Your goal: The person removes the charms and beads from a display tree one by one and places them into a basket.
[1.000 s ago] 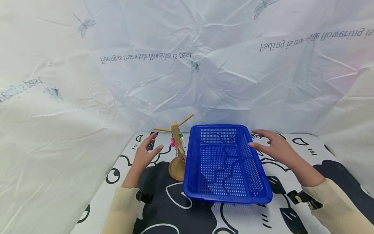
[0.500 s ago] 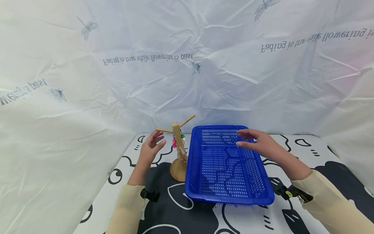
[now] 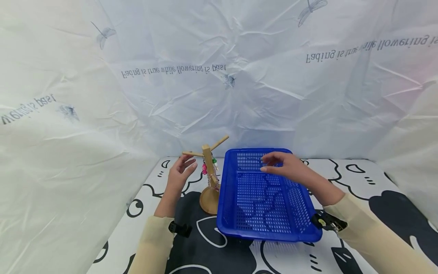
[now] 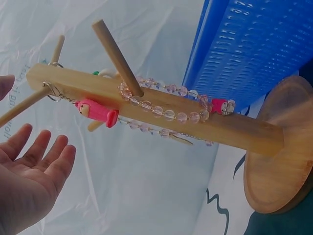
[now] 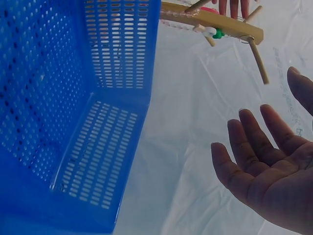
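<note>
A wooden peg stand [image 3: 209,167] with a round base is left of the blue plastic basket [image 3: 220,213]. A pink figure keychain [image 4: 98,113] hangs by its ring from an upper peg. A beaded bracelet [image 4: 168,115] loops a lower peg, and a green-and-white keychain [image 5: 211,32] hangs from another upper peg. My left hand [image 3: 178,175] is at the stand's left peg, fingers loosely bent and apart from the keychain in the left wrist view. Over the basket hovers my right hand [image 3: 282,165], thumb and fingers spread, holding nothing.
The basket has perforated walls and floor, and its left rim stands close beside the stand's base. A black-and-white patterned cloth [image 3: 137,232] covers the table. Wrinkled white sheeting [image 3: 191,102] with printed lettering hangs behind and at both sides.
My right hand has moved left from the basket's right rim to over the basket. My left hand has shifted slightly right, nearer the stand's left peg. The stand and basket stay put.
</note>
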`<state>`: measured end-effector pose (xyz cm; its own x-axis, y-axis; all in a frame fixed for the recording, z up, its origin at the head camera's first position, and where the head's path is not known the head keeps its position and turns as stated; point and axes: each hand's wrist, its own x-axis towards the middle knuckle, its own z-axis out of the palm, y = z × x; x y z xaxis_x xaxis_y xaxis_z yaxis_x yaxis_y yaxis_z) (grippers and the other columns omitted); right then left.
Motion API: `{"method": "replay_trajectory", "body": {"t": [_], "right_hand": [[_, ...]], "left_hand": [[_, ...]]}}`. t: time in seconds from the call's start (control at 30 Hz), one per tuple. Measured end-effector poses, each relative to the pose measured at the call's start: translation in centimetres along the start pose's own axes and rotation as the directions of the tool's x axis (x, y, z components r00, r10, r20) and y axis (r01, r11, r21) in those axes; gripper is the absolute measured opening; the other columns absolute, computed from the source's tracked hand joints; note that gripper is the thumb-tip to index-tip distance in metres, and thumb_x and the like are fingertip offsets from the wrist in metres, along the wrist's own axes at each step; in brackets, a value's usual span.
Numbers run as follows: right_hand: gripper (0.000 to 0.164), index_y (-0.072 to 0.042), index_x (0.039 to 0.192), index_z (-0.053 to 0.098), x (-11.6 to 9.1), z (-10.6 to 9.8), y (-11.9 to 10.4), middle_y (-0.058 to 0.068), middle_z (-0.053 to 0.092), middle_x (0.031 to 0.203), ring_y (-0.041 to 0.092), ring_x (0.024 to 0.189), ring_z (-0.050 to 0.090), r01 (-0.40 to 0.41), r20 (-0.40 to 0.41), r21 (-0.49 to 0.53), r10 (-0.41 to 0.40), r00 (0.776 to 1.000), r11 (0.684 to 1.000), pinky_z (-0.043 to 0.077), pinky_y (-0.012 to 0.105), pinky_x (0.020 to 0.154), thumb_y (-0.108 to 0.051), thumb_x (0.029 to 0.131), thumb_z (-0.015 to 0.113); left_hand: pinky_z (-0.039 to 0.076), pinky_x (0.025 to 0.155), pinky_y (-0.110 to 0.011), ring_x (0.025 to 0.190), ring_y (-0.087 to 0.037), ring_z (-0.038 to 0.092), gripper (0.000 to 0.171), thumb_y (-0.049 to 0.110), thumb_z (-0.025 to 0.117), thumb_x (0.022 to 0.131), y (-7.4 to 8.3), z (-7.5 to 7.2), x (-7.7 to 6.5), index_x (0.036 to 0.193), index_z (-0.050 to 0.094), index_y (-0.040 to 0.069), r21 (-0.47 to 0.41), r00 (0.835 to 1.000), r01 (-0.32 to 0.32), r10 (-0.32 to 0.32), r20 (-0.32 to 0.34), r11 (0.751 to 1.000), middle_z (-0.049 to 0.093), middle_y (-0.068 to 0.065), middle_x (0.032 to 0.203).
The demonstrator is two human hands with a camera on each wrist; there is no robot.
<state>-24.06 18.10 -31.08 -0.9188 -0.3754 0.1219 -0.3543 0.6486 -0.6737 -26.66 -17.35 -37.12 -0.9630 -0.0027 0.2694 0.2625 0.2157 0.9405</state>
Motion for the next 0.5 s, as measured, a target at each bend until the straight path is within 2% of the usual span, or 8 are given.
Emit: {"method": "replay_trajectory", "body": {"t": [0.23, 0.37, 0.5], "right_hand": [[0.045, -0.004, 0.133, 0.063, 1.3, 1.0, -0.5, 0.018, 0.068, 0.128, 0.031, 0.117, 0.063, 0.004, 0.035, 0.043, -0.005, 0.999, 0.999, 0.058, 0.051, 0.099, -0.034, 0.1, 0.066], [0.045, -0.004, 0.134, 0.063, 2.1, 1.7, -0.6, 0.017, 0.068, 0.129, 0.032, 0.12, 0.063, -0.013, 0.054, 0.084, 0.009, 0.999, 0.996, 0.057, 0.051, 0.102, -0.034, 0.1, 0.066], [0.044, -0.003, 0.134, 0.063, 3.0, 2.5, -0.6, 0.018, 0.068, 0.129, 0.033, 0.12, 0.064, -0.011, 0.076, 0.123, 0.001, 0.997, 0.992, 0.057, 0.051, 0.103, -0.032, 0.1, 0.066]], "left_hand": [[0.041, 0.123, -0.05, 0.143, -0.033, 0.051, 0.053, 0.01, 0.06, 0.102, 0.0, 0.0, 0.1, 0.151, 0.044, 0.004, -0.06, 1.0, -0.001, -0.001, -0.021, 0.998, 0.05, -0.019, 0.153], [0.044, 0.122, -0.043, 0.132, -0.012, 0.06, 0.051, 0.011, 0.06, 0.102, 0.2, 0.2, 0.3, 0.151, 0.046, 0.005, -0.09, 0.999, 0.014, -0.017, -0.042, 0.996, 0.053, -0.018, 0.151], [0.051, 0.111, -0.023, 0.114, 0.01, 0.061, 0.05, 0.009, 0.06, 0.101, 0.5, 0.4, 0.5, 0.149, 0.047, 0.003, -0.14, 0.998, 0.009, -0.019, -0.066, 0.99, 0.054, -0.02, 0.15]]}}
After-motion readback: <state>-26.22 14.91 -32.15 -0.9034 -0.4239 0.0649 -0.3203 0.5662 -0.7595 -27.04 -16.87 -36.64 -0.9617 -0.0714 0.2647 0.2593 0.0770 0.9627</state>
